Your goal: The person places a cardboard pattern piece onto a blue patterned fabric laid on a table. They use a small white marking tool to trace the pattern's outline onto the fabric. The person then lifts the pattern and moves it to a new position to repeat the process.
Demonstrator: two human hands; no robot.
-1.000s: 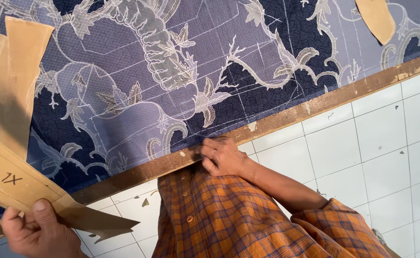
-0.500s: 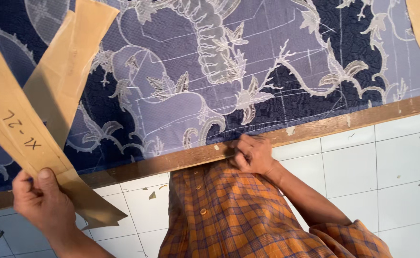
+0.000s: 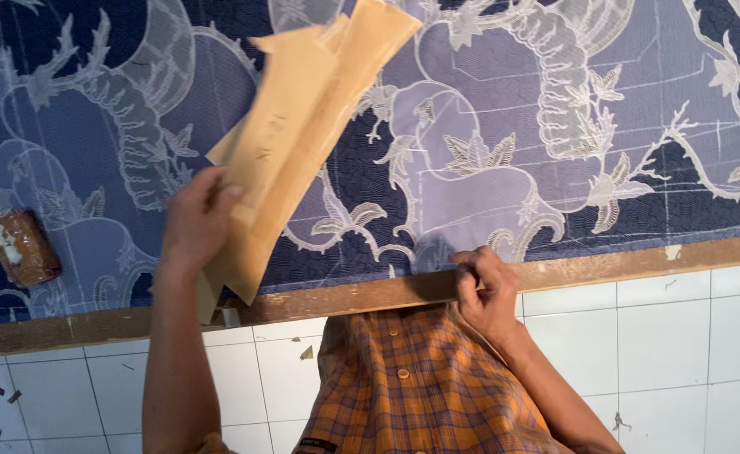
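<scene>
- Nearest the camera, an orange plaid shirt (image 3: 420, 395) pressed against the desk's near wooden edge (image 3: 589, 271), with white floor tiles (image 3: 689, 353) below it.
- The right hand (image 3: 488, 294) rested on that near edge, fingers curled over the wood where the cloth's hem met it; its grip was narrow, and whether it pinched the hem cannot be told. It had stayed at that spot over the last second.
- The left hand (image 3: 198, 223) had risen from below the near edge to above the cloth, its grip closed on the brown paper pattern pieces (image 3: 303, 134). They now hung over the left-middle of the desk, lifted clear of the cloth; that suggests they were being carried across rather than laid down.
- Count: two hands; at least two overlapping pattern pieces in the bundle, the exact number unclear.
- Farther off, one blue patterned cloth (image 3: 488, 151) with white leaf and vine motifs and faint chalk lines covered the desk.
- One brown wrapped block (image 3: 21, 245) lay on the cloth near the left edge.
</scene>
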